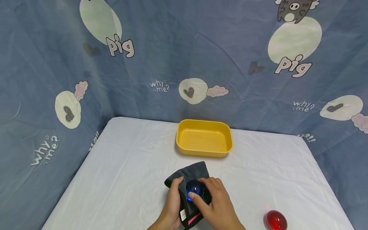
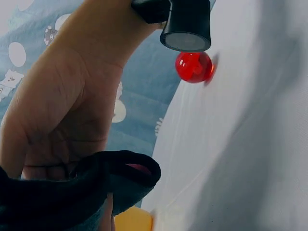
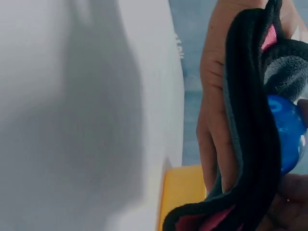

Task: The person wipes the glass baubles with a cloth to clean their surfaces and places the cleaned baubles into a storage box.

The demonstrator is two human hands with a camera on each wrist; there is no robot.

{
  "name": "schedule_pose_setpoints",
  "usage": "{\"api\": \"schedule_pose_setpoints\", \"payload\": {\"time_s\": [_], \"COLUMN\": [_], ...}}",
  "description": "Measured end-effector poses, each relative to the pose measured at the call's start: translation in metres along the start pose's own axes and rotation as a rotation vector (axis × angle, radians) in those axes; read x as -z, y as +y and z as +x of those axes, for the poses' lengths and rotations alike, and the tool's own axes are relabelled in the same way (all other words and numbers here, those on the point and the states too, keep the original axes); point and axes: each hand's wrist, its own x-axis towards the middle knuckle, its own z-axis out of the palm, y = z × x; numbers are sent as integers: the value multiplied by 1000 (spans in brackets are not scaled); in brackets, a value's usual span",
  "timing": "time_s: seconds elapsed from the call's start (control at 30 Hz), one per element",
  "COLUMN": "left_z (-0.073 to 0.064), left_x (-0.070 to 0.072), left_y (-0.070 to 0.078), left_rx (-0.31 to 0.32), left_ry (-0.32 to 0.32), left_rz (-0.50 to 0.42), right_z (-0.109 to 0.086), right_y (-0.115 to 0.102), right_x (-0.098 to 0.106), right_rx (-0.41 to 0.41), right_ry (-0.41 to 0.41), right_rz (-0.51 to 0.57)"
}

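A dark grey cloth [image 1: 191, 172] with black edging, a white tag and a pink patch is draped over my left hand [image 1: 172, 204], which grips it from the left side. Lying against the cloth is a clear blue ball [image 1: 196, 187], pinched between the thumb and fingers of my right hand [image 1: 217, 201]. In the right wrist view, the blue ball [image 3: 287, 139] shows beside the folded cloth [image 3: 250, 110], with fingers of the left hand [image 3: 216, 120] behind the fabric. The left wrist view shows the cloth [image 2: 53, 202] hiding most of the left fingers.
A yellow rectangular tray [image 1: 204, 153] stands at the back middle of the white-covered table [image 1: 129, 179]. Near the front right lies a clear red ball [image 1: 276, 220]. A blue patterned curtain [image 1: 161, 57] hangs around the table's back and sides.
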Motion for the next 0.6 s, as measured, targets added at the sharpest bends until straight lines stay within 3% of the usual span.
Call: {"api": "schedule_pose_setpoints", "payload": {"time_s": [0.17, 0.23, 0.47, 0.6], "left_z": [2, 4, 6, 6], "left_x": [1, 2, 5, 5], "left_y": [-1, 0, 4, 1], "left_rx": [3, 0, -17, -14], "left_ry": [-2, -5, -4, 5], "left_rz": [4, 12, 0, 17], "right_z": [0, -1, -7, -8], "right_y": [-1, -1, 5, 7], "right_x": [-2, -2, -4, -7], "right_rx": [-31, -6, 298, 353], "right_ry": [29, 29, 63, 81], "right_rz": [-74, -112, -259, -279]}}
